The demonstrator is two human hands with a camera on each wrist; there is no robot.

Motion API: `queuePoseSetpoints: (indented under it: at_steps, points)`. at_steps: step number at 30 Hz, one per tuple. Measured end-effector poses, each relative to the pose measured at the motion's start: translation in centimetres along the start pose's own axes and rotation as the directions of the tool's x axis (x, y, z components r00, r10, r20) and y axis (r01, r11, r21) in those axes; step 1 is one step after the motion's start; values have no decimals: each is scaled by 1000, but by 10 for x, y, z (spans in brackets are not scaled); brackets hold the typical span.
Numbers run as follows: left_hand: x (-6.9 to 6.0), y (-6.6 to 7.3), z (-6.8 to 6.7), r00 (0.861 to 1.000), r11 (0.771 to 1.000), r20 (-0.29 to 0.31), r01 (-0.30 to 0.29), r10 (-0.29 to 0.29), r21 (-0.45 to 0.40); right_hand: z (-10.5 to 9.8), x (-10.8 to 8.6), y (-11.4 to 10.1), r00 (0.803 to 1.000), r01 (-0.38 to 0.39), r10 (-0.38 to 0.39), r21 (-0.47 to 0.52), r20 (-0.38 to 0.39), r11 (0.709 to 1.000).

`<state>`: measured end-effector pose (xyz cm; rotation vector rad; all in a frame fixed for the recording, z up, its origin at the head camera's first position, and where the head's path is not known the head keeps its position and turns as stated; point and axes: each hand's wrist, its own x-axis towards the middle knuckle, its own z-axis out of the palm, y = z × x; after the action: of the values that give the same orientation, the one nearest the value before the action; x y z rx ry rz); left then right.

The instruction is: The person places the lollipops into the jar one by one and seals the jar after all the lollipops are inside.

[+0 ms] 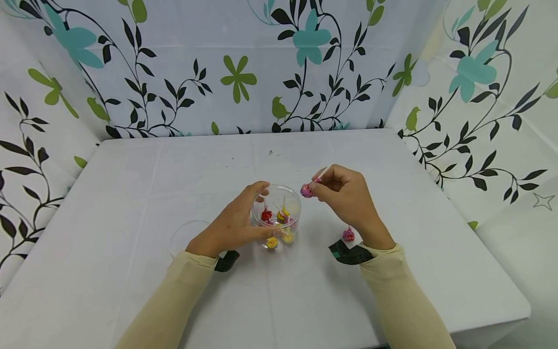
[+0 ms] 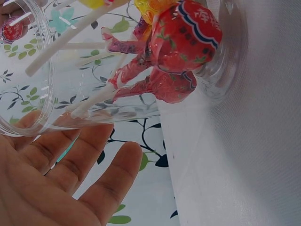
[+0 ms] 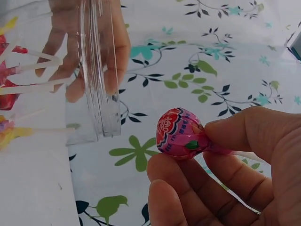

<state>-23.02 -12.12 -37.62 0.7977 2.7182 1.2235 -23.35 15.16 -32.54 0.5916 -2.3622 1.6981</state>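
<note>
A clear plastic jar (image 1: 276,196) stands on the table with its mouth up. Several wrapped lollipops lie inside it, among them a red lollipop (image 2: 188,37) and a yellow lollipop (image 1: 271,242). My left hand (image 1: 235,220) holds the jar from the left, thumb in front and fingers round the far side. To the right of the rim, my right hand (image 1: 344,194) pinches a pink lollipop (image 3: 180,134) between thumb and fingers, its wrapped head pointing towards the jar. A second pink lollipop (image 1: 348,234) lies on the table beside the right wrist.
The white-covered table (image 1: 131,194) runs back to a leaf-patterned curtain (image 1: 244,43), which also hangs at both sides. A faint clear round lid (image 1: 187,222) lies left of the jar, partly behind my left hand. Small dark specks dot the cloth beyond the jar.
</note>
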Motion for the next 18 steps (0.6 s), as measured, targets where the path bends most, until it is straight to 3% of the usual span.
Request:
queuePoseSetpoints:
  at_steps: [9, 18]
  points:
    - [1, -2, -1, 1000, 1000, -1, -27, 26, -9, 12, 1, -1, 999, -14, 15, -36, 31, 999]
    - [1, -2, 1, 1000, 1000, -4, -15, 15, -19, 18, 1, -1, 998, 10, -3, -109, 58, 994]
